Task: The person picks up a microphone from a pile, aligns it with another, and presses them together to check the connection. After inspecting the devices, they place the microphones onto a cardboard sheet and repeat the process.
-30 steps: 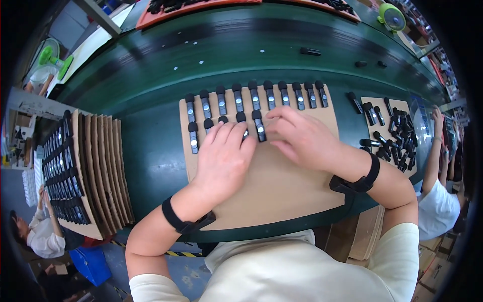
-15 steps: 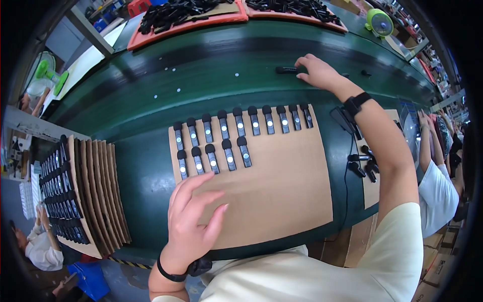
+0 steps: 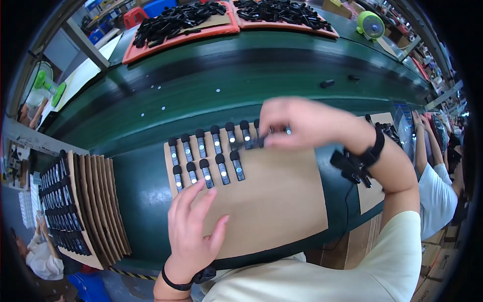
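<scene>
A cardboard sheet (image 3: pixel 282 206) lies in front of me with two rows of small black microphones (image 3: pixel 223 169), each with a foam tip and most with a pale round dot. My right hand (image 3: pixel 297 123), smeared by motion, reaches over the upper right of the sheet. Between its fingers is another small dark microphone (image 3: pixel 246 144), close to the right end of the shorter lower row. That hand hides part of the upper row. My left hand (image 3: pixel 193 234) is open with fingers apart over the sheet's left side, fingertips near the lower row, holding nothing.
Upright cardboard sheets (image 3: pixel 103 201) with microphones stand at left. Two orange trays (image 3: pixel 181 38) of black parts lie beyond the green belt (image 3: pixel 201 70). Loose microphones (image 3: pixel 327 83) rest on the belt. At right are a cable (image 3: pixel 346 211), more microphones and co-workers; a green fan (image 3: pixel 371 25) stands far right.
My right hand has come back from the belt toward me and left, bringing a microphone over the cardboard. My left hand stays open in nearly the same place. The whole view has shifted slightly.
</scene>
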Motion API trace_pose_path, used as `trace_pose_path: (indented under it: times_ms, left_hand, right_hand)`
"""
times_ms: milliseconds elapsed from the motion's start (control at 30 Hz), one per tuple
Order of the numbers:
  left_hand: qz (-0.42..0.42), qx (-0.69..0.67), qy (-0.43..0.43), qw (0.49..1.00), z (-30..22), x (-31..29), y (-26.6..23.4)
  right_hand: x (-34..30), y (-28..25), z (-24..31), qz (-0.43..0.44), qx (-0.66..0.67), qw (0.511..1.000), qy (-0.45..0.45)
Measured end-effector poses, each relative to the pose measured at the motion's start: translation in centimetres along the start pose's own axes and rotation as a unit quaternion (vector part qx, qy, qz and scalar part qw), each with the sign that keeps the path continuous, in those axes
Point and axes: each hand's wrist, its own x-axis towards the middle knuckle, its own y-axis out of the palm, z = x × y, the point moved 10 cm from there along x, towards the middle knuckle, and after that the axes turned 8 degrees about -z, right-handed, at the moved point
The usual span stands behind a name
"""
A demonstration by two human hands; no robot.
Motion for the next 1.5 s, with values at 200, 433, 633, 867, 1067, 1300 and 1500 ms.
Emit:
trace_pose_path:
  times_ms: [200,433,633,867,1067,1300,1500]
  left_hand:
    - [0.089,-0.076,0.078,0.99,-1.3,-0.6,2.5]
    - [0.011,-0.093,-0.032,0.995,1.9,-1.6,-0.3]
    - [-0.043,-0.184,-0.171,0.967,5.3,-4.4,-1.6]
    - [-0.062,-0.274,-0.229,0.932,6.5,-5.3,-1.2]
    - [-0.044,-0.297,-0.213,0.93,6.4,-5.4,0.1]
    - [-0.058,-0.314,-0.258,0.912,7.7,-7.9,0.2]
    - [-0.019,-0.307,-0.192,0.932,4.1,-6.8,0.1]
  right_hand:
    - [-3.6,5.6,6.7,0.098,0.033,0.989,-0.105]
    - [-2.8,-6.6,-10.5,-0.24,-0.18,0.953,0.037]
    - [-9.4,-12.4,-25.8,-0.324,-0.4,0.826,0.229]
    - [-8.7,-9.8,-23.1,-0.331,-0.029,0.894,0.299]
    - [-12.0,-2.2,-10.2,-0.346,0.425,0.803,0.237]
    - [-13.8,6.4,0.0,-0.304,0.363,0.869,0.143]
    - [-12.4,7.2,6.0,-0.296,0.223,0.928,0.038]
